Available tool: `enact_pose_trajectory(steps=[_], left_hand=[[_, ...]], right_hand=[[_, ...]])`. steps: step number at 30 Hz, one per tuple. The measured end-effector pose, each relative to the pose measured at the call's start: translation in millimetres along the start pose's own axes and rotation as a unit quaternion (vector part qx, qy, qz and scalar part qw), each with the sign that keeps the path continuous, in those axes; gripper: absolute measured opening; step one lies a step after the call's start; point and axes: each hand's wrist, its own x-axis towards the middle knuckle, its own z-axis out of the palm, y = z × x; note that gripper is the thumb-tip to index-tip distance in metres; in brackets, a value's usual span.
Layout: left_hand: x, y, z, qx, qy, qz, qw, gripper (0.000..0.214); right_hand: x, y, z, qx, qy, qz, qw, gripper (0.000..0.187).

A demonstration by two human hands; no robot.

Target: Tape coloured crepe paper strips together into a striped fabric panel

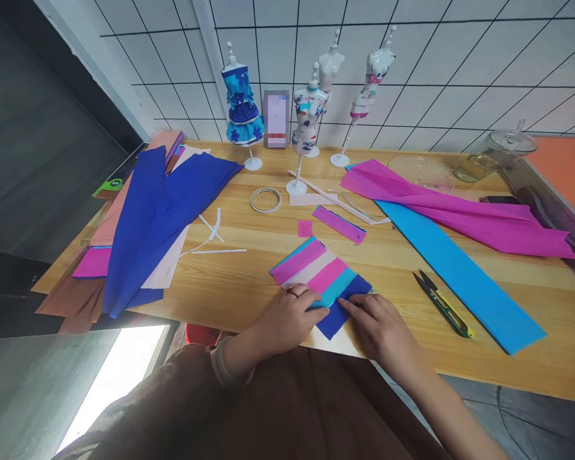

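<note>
A striped piece of crepe paper (311, 263) in pink, white, turquoise and dark blue lies near the table's front edge. My left hand (290, 316), a ring on one finger, is closed on its lower left side, thumb along the turquoise stripe. On the dark blue strip (333, 319), the fingertips of my right hand (377, 319) press together at its upper edge; whatever is under them is hidden. Just beyond lie a small pink paper piece (305, 228) and a pink strip with a blue edge (339, 225). Yellow-and-black thread snips (443, 305) rest to the right.
Small dress forms (310, 118) stand at the back, one in a blue dress (242, 105), beside a phone (276, 119). A tape roll (265, 200) and white strips (213, 227) lie mid-table. Blue crepe paper (172, 198) is left; pink (450, 207) and light blue sheets (464, 281) are right.
</note>
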Motion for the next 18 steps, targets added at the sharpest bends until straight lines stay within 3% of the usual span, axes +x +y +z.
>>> enact_pose_trajectory(steps=[4,6,8,11,14,18], left_hand=[[2,-13,-10.7,-0.077,0.054,-0.015,0.995,0.030],[6,-27,-18.4,-0.073,0.097,-0.092,0.988,0.026],[10,-42,-25.6,-0.020,0.125,-0.214,0.969,0.024],[18,-59,-31.3,0.019,0.067,-0.327,0.943,0.030],[27,-63,-29.1,0.005,0.029,-0.338,0.941,0.025],[34,-54,-24.1,-0.017,0.045,-0.306,0.951,0.007]], right_hand=[[-7,11,-9,0.066,0.050,0.032,0.996,0.031],[-11,18,-13,0.079,0.058,0.055,0.994,0.031],[-13,26,-15,0.083,0.079,0.086,0.990,0.030],[-10,34,-13,0.077,0.110,0.124,0.983,0.027],[-4,36,-8,0.092,0.107,0.126,0.982,0.027],[-2,34,-3,0.117,0.104,0.111,0.981,0.027]])
